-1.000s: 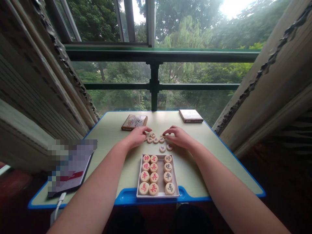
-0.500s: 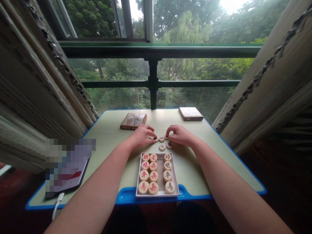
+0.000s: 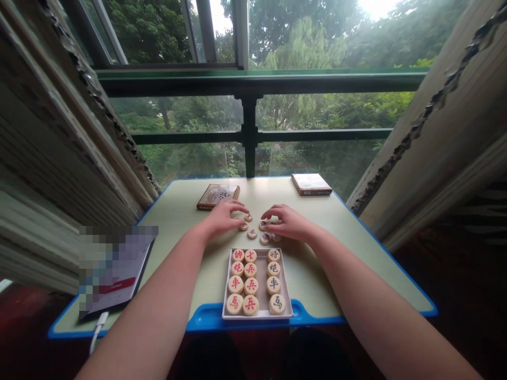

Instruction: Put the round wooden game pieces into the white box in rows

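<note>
Several loose Chinese chess pieces with dark characters lie on the table between my hands, one chess piece (image 3: pixel 252 233) nearest the box. My left hand (image 3: pixel 224 219) is open, its thumb and fingers spread beside two pieces at the left of the group. On the right, my right hand (image 3: pixel 287 221) is open too, its fingers reaching over a piece (image 3: pixel 263 225) and partly covering others. Whether the fingertips touch them I cannot tell. Closer to me sits a white open box (image 3: pixel 259 316) holding two columns of red-marked pieces (image 3: pixel 250 285) and one column of black-marked pieces (image 3: pixel 273 285).
A brown patterned box (image 3: pixel 217 196) lies beyond my left hand, and a pale-topped box (image 3: pixel 311 184) at the far right. A tablet-like device (image 3: pixel 119 285), partly blurred out, with a white cable (image 3: pixel 99 327) is at the left. The table (image 3: pixel 356 285) has a blue rim.
My left hand has opened and drawn slightly left, off the pieces. The right hand's fingers have stretched out leftward. The loose pieces between them have shifted and spread apart.
</note>
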Available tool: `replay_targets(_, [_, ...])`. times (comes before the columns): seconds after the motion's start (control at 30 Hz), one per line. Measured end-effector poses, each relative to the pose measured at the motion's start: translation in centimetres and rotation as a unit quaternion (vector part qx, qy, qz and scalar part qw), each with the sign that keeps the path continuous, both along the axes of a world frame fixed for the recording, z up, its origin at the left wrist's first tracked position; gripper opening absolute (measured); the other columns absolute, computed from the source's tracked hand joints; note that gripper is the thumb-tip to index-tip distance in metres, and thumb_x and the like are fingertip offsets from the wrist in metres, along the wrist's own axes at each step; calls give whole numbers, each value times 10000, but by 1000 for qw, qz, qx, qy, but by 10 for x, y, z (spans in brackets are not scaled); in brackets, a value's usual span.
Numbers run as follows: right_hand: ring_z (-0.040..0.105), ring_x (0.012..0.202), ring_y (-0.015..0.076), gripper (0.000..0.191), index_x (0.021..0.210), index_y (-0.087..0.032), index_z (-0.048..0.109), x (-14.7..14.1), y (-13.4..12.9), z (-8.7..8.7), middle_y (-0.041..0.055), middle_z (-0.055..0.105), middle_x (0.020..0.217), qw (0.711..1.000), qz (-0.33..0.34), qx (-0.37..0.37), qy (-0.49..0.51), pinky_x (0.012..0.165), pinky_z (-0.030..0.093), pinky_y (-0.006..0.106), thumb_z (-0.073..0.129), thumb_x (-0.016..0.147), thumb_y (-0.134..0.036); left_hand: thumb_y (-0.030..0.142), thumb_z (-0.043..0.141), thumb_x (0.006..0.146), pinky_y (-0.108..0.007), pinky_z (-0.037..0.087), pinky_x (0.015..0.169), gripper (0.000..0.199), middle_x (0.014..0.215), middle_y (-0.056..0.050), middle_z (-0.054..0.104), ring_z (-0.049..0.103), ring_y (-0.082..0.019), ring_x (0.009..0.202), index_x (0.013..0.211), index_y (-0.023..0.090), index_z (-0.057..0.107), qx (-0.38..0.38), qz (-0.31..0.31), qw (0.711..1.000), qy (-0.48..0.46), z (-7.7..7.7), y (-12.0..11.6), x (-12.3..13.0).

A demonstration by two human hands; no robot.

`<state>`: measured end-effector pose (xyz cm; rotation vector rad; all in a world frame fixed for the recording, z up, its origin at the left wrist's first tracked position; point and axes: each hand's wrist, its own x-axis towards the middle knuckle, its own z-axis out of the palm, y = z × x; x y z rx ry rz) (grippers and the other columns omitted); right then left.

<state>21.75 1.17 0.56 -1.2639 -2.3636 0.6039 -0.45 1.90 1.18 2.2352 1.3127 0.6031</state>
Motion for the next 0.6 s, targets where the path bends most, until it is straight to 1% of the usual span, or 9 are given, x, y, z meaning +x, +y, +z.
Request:
replay_targets(0.07, [534, 915, 207, 218, 904, -195, 691, -3, 1, -3, 70, 617, 932, 1000, 0, 15, -11, 849, 392, 320, 620, 737, -314, 276, 590, 733, -421, 289, 1042, 273, 1131, -85, 600, 457, -267, 1118, 966, 201, 712, 33, 18, 999, 24, -5, 4, -1])
replay_targets(0.17, [532, 914, 208, 193, 903, -204, 703, -7, 1, -5, 69, 622, 941, 999, -2, 29, -13, 871, 382, 332, 611, 738, -243, 286, 546, 767, -440, 298, 1032, 274, 1119, -76, 609, 443, -282, 1111, 969, 208, 714, 58, 25, 997, 45, -12, 7, 0])
replay_targets(0.27, [520, 925, 202, 267, 943, -223, 705, -8, 1, -6, 53, 636, 980, 999, 5, 35, -9, 910, 358, 336, 565, 732, -140, 230, 517, 769, -425, 322, 1017, 264, 1076, -63, 634, 461, -272, 1086, 936, 204, 719, 77, 19, 995, 68, -14, 9, 0])
replay_targets(0.33, [508, 936, 203, 322, 980, -220, 694, -9, 1, -6, 48, 643, 1009, 999, -3, 37, -1, 912, 357, 337, 543, 720, -103, 152, 474, 760, -385, 366, 981, 319, 1035, -59, 655, 507, -244, 1038, 985, 189, 698, 79, 26, 994, 63, -13, 10, -2])
replay_targets(0.4, [500, 937, 206, 314, 986, -205, 686, -10, 1, -5, 50, 648, 1015, 999, -17, 39, 8, 891, 370, 335, 546, 720, -113, 90, 440, 730, -340, 416, 920, 381, 997, -63, 671, 558, -215, 967, 1020, 166, 676, 62, 48, 996, 48, -10, 10, -5])
replay_targets(0.5, [506, 885, 201, 206, 902, -192, 695, -11, 0, -5, 50, 662, 953, 999, -14, 41, 6, 857, 380, 333, 573, 736, -175, 112, 467, 695, -307, 448, 852, 334, 975, -66, 680, 591, -208, 905, 936, 160, 693, 16, 74, 996, 54, -4, 7, -11])
replay_targets(0.53, [509, 865, 196, 178, 874, -194, 696, -11, -1, -5, 46, 666, 933, 999, -9, 43, 3, 854, 377, 332, 579, 741, -190, 138, 486, 689, -301, 452, 836, 309, 974, -63, 680, 594, -211, 895, 912, 164, 698, -2, 74, 995, 62, -2, 5, -12])
replay_targets(0.6, [515, 850, 189, 157, 848, -198, 697, -12, -1, -4, 40, 671, 918, 999, -3, 46, 0, 852, 373, 328, 579, 745, -191, 176, 517, 672, -286, 459, 805, 312, 979, -55, 679, 598, -209, 869, 927, 177, 698, -33, 54, 995, 75, 2, 1, -12])
